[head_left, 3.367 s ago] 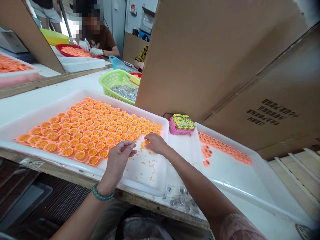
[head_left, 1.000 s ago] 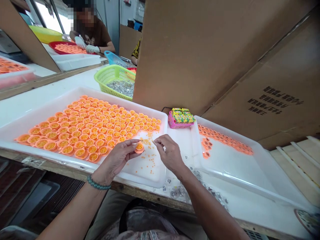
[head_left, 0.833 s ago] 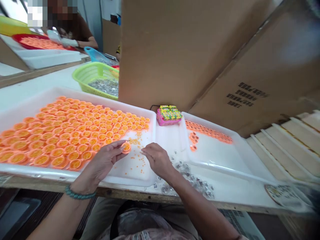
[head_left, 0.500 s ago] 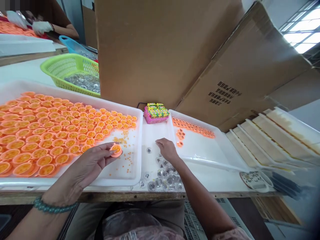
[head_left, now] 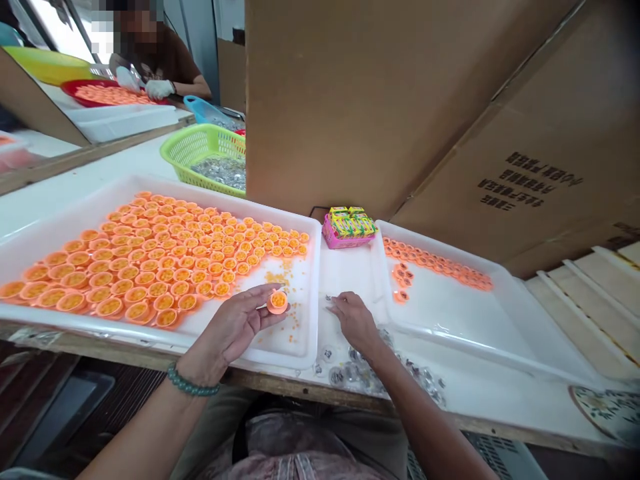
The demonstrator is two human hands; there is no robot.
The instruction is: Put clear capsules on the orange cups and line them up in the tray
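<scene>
My left hand holds a small orange cup filled with yellow beads between thumb and fingertips, above the near right corner of a big white tray. That tray carries rows of several filled orange cups and loose yellow beads. My right hand rests on the table strip between the two trays, fingers pinched on a small clear piece. Several clear pieces lie scattered just below it.
A second white tray at right holds a row of orange cups. A pink box stands between the trays, before tall cardboard sheets. A green basket sits behind. Another person in gloves works at the far left.
My right hand left the bead tray and moved right onto the strip of clear pieces, pinching one. My left hand, earlier empty, keeps hold of an orange cup. The camera swung about.
</scene>
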